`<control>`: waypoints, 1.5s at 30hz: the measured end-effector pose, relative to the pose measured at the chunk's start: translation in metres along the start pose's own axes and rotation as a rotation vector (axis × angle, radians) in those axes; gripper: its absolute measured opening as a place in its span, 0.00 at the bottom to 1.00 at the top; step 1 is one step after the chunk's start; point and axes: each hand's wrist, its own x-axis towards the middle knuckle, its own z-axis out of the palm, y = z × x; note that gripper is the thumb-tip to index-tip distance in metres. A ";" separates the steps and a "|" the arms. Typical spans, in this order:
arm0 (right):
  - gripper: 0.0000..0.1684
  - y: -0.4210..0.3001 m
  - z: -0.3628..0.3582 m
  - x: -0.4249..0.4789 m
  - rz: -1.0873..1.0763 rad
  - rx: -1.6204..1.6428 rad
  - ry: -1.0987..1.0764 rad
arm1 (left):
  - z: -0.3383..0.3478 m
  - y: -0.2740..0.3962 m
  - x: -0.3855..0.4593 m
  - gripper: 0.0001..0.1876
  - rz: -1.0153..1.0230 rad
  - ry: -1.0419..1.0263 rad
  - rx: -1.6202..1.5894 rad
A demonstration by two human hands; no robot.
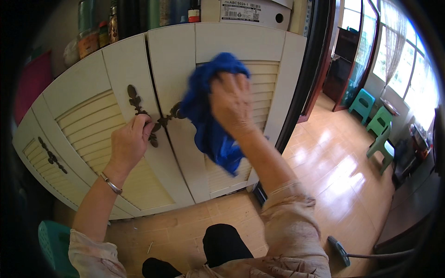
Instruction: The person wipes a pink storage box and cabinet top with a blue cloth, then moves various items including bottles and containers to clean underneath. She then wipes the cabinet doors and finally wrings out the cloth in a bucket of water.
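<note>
A white cabinet with louvered doors (pixel 174 166) stands before me. My left hand (pixel 130 140) pinches a dark ornate metal door handle (pixel 134 97) near the gap between two doors. A similar handle (pixel 171 114) sits on the door to the right and reaches across the gap. Against that right door's upper louvers, my right hand (pixel 232 100) presses a crumpled blue cloth (pixel 212 128), which hangs down below the palm. The cloth is slightly blurred and covers part of the louvers.
Jars, bottles and a shoebox (pixel 255 15) stand on the cabinet top. A green plastic stool (pixel 52 243) is at lower left. To the right are a dark door frame (pixel 295 97), small plastic chairs (pixel 382 147) and a broom (pixel 342 252) on the tiled floor.
</note>
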 end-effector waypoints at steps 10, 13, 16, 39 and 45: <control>0.10 0.039 0.010 -0.021 0.349 -0.190 0.146 | 0.006 -0.001 0.003 0.08 0.017 -0.002 -0.012; 0.08 -0.006 0.015 -0.007 -0.013 0.034 0.119 | 0.011 -0.002 0.000 0.08 0.018 0.000 0.014; 0.08 0.012 0.006 0.003 -0.139 -0.058 0.064 | 0.013 -0.001 0.000 0.08 0.025 0.033 0.014; 0.08 0.083 -0.039 -0.003 -0.065 -0.315 -0.007 | 0.010 -0.001 0.004 0.08 0.064 0.020 0.038; 0.14 0.103 -0.053 -0.007 0.288 -0.202 -0.014 | 0.005 -0.006 -0.002 0.07 0.052 0.021 0.060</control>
